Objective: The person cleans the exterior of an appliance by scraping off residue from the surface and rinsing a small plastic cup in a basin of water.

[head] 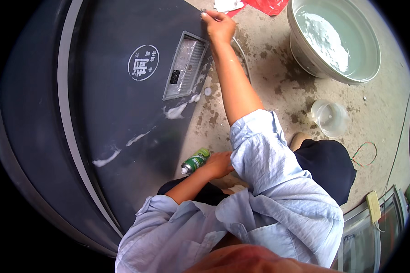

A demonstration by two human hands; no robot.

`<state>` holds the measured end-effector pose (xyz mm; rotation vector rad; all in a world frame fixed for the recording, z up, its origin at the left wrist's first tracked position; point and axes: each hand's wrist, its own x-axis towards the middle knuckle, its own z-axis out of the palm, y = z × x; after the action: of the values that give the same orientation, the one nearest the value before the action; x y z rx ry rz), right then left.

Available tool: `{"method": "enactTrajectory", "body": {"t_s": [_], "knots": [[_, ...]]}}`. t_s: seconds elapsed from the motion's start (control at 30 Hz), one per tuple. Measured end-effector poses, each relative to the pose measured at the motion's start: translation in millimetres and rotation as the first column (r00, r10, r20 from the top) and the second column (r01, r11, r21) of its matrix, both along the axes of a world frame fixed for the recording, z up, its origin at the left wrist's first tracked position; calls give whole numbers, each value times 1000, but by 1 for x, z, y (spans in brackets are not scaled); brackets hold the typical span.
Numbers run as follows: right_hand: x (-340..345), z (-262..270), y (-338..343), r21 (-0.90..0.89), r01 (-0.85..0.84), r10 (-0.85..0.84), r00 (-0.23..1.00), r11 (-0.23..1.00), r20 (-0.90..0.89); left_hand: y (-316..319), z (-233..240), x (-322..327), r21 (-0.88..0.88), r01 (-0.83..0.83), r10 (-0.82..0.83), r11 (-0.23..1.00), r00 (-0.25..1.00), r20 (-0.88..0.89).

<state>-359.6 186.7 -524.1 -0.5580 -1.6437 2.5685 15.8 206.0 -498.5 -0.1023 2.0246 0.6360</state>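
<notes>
Before me is the dark grey side panel (123, 112) of a large appliance, probably a freezer. It bears a round white printed mark (144, 63) and a framed control panel with a vent (185, 65). White foam (176, 111) streaks the surface below that frame. My right hand (220, 25) reaches to the panel's far corner, thumb and fingers pinched around or against something small and dark that I cannot make out. Low down, my left hand (220, 165) is beside the base of a green spray can (196, 160) with a white nozzle; its fingers are largely hidden, so a grip cannot be confirmed.
A large pale bucket (305, 56) of water with a white mass in it stands far right. Nearer are a clear plastic jug (329, 117) and a wire loop (364, 154). A white cable (243, 56) runs along the stained concrete floor. Red plastic (268, 6) lies beyond.
</notes>
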Motion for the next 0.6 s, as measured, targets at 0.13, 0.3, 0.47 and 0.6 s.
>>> {"method": "enactTrajectory", "body": {"t_s": [0.13,0.3,0.47,0.6], "knots": [[24,35,-16,80,122,-86,932,989,-352,-3,18,-12,-59,137,-126,989,979,158],[-1,-15,6,-97,-19,11,996,995,-87,-1,0,-4,-36,82,-77,996,991,105],[43,39,-3,122,-47,82,950,991,-300,0,16,-6,-89,181,-167,979,975,146],[16,-6,8,142,-66,87,985,988,-149,6,26,-21,-62,99,-92,993,990,110]]}}
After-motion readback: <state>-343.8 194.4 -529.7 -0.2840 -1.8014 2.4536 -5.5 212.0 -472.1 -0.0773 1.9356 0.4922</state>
